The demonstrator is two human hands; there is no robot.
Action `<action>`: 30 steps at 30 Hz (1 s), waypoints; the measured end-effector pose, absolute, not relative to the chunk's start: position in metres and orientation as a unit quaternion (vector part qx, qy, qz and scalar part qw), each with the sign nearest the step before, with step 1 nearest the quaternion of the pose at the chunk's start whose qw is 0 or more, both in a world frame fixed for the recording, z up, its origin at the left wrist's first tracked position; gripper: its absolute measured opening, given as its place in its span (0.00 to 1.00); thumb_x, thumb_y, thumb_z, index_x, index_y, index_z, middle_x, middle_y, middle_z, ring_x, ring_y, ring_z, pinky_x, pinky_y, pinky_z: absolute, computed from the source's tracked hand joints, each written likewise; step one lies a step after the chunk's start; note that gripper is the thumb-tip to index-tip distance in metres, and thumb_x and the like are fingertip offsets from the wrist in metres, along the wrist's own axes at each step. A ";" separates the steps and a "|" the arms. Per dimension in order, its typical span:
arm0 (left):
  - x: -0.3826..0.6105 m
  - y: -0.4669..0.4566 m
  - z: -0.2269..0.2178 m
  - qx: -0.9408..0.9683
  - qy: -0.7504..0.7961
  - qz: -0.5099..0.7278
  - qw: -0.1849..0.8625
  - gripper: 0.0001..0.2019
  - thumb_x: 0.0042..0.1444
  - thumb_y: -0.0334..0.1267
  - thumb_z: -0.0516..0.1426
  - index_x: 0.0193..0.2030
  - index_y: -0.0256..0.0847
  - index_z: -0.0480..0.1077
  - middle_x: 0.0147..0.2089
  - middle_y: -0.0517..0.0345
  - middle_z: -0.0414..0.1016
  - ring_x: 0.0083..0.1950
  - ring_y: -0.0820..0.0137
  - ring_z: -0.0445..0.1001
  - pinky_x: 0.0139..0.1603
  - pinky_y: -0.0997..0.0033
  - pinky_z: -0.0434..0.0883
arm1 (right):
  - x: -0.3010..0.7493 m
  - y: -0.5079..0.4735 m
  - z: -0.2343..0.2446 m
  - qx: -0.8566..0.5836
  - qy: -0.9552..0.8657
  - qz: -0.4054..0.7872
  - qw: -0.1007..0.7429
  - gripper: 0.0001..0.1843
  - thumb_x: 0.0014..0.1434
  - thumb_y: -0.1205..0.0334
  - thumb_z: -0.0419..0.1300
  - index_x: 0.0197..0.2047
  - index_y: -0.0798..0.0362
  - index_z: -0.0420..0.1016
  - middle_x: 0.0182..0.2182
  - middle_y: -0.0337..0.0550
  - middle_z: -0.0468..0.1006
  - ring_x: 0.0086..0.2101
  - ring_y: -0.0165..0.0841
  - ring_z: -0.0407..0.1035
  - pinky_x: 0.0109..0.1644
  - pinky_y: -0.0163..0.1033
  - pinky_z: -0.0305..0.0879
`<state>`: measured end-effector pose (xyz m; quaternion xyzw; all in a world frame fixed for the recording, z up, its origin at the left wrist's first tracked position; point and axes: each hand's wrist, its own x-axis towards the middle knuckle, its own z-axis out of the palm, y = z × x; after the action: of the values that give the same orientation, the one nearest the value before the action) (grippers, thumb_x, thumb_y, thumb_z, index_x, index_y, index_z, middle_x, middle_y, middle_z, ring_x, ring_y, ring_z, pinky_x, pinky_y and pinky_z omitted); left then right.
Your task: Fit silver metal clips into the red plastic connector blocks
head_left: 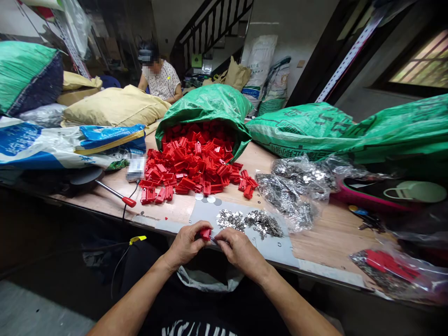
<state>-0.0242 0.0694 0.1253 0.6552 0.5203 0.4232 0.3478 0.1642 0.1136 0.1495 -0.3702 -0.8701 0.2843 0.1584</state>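
My left hand (187, 242) pinches a small red plastic housing (205, 234) at the table's front edge. Close on its right, my right hand (241, 252) is closed on a thin metal piece (213, 239) that points at the housing; most of it is hidden by the fingers. Just beyond the hands, two small piles of flat shiny metal parts (262, 223) lie on a grey sheet (206, 212). Farther back, a heap of similar red housings (189, 161) spills from the mouth of a green woven sack (213, 102).
Clear bags of metal parts (290, 198) lie to the right, near a pink-rimmed container (345, 193). At left is a lever with a red handle (129, 201). Another bag (388, 270) is at the right edge. Across the table sits a person (163, 81). An open white bag (210, 282) hangs below my hands.
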 end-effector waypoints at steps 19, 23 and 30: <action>-0.014 0.045 0.136 0.528 0.505 0.545 0.412 0.16 0.51 0.32 0.61 0.47 0.43 0.69 0.43 0.58 0.76 0.44 0.68 0.73 0.49 0.69 0.66 | 0.178 0.094 0.153 -0.345 -0.835 0.359 0.236 0.09 0.66 0.65 0.47 0.45 0.50 0.65 0.38 0.41 0.72 0.32 0.29 0.67 0.40 0.36 0.64; -0.004 0.036 0.150 0.303 0.399 0.638 0.585 0.06 0.54 0.36 0.61 0.38 0.40 0.70 0.39 0.58 0.77 0.43 0.70 0.75 0.49 0.70 0.67 | 0.178 0.082 0.166 -0.334 -0.820 0.416 0.207 0.14 0.67 0.63 0.46 0.55 0.48 0.60 0.28 0.34 0.73 0.28 0.28 0.67 0.38 0.34 0.63; 0.007 0.024 0.160 0.046 0.259 0.640 0.721 0.04 0.57 0.30 0.58 0.32 0.34 0.71 0.33 0.54 0.78 0.34 0.72 0.78 0.41 0.73 0.74 | 0.167 0.071 0.175 -0.327 -0.830 0.400 0.208 0.19 0.68 0.55 0.46 0.60 0.47 0.60 0.25 0.35 0.73 0.27 0.29 0.68 0.37 0.34 0.63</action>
<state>0.0069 0.0240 0.1595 0.0463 0.2595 0.6404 0.7214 0.1667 0.0706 0.1753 -0.3273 -0.8303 0.4003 0.2081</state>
